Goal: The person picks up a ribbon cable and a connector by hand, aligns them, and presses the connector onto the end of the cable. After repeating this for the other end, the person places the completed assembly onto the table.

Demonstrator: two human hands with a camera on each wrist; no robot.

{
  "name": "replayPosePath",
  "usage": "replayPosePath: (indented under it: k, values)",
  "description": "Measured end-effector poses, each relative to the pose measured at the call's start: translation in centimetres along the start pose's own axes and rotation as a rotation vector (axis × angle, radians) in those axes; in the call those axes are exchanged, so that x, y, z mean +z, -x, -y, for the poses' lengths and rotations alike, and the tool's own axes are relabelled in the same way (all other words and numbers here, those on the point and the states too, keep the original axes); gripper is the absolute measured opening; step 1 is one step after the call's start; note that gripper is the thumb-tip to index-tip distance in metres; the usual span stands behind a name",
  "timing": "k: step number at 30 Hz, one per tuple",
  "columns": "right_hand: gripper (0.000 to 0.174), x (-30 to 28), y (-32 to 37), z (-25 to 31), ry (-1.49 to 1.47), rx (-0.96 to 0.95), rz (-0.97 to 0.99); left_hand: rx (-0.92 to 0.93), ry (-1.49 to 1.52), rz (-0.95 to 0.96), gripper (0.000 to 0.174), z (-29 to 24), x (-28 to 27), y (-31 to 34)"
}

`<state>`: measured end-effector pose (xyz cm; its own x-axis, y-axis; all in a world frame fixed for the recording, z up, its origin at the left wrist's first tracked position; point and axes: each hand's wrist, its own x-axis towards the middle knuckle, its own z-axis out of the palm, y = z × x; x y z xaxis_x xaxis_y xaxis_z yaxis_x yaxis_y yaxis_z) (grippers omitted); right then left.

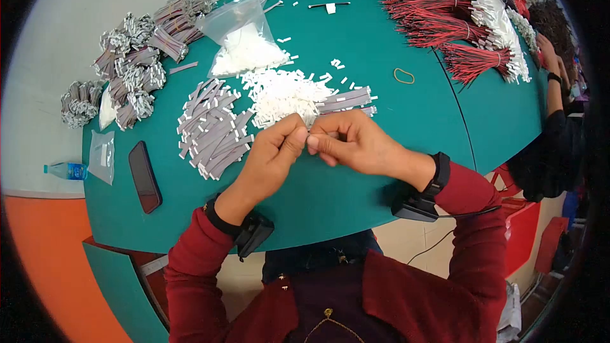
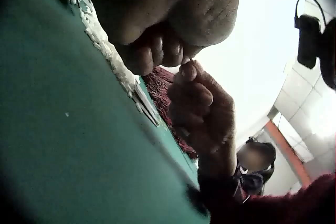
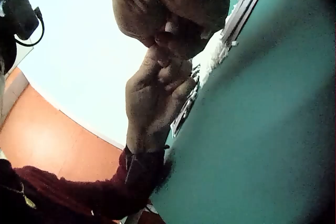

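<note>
My left hand [image 1: 270,155] and right hand [image 1: 356,143] meet over the near middle of the green table, fingertips almost touching. Each pinches with thumb and curled forefinger at a small thin dark piece [image 1: 309,133]; the fingers hide most of it, so I cannot tell its kind. Just beyond the hands lies a heap of small white connector housings [image 1: 279,92]. Left of that heap, grey flat ribbon cables [image 1: 213,130] with white ends are spread in a pile. More grey ribbon cables [image 1: 348,100] lie to the heap's right, beyond the right hand.
An open plastic bag [image 1: 244,41] of white pieces lies behind the heap. Bundled grey cables [image 1: 136,67] fill the far left. A phone [image 1: 145,176] and a bottle [image 1: 67,171] are at left. Red-black wire bundles [image 1: 438,22], a rubber band [image 1: 403,76] and another person's arm [image 1: 554,82] are right.
</note>
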<state>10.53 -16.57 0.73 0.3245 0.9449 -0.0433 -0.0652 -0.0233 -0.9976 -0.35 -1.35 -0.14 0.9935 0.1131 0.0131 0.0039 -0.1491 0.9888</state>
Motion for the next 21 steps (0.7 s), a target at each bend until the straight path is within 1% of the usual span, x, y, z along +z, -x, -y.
replayPosePath:
  k: [2, 5, 8, 11, 14, 17, 21]
  values:
    - [0.024, -0.4, -0.3, 0.8, -0.038, 0.079, 0.042, -0.059, 0.164, 0.045, 0.03, -0.4, -0.6, -0.2]
    - [0.023, -0.5, -0.2, 1.0, -0.083, 0.129, 0.068, -0.085, 0.239, 0.091, 0.03, -0.1, -1.0, -0.3]
    - [0.024, -0.6, -0.3, 1.1, -0.042, 0.093, 0.074, -0.07, 0.263, 0.103, 0.03, -0.1, -1.0, -0.3]
    - [0.024, -0.5, -0.2, 0.8, 0.007, 0.051, 0.054, -0.078, 0.194, 0.101, 0.03, 0.1, -1.0, -0.2]
    - [0.023, -0.4, -0.2, 0.4, 0.031, 0.025, -0.012, -0.089, 0.187, 0.106, 0.03, -0.1, -1.0, -0.3]
    - [0.023, 0.1, 0.0, -0.2, 0.126, -0.088, -0.038, -0.097, 0.185, 0.083, 0.03, 0.2, -0.5, -0.2]
    - [0.024, 0.5, 0.2, -0.2, 0.109, -0.078, -0.048, -0.045, 0.049, 0.043, 0.031, 0.0, -0.1, 0.1]
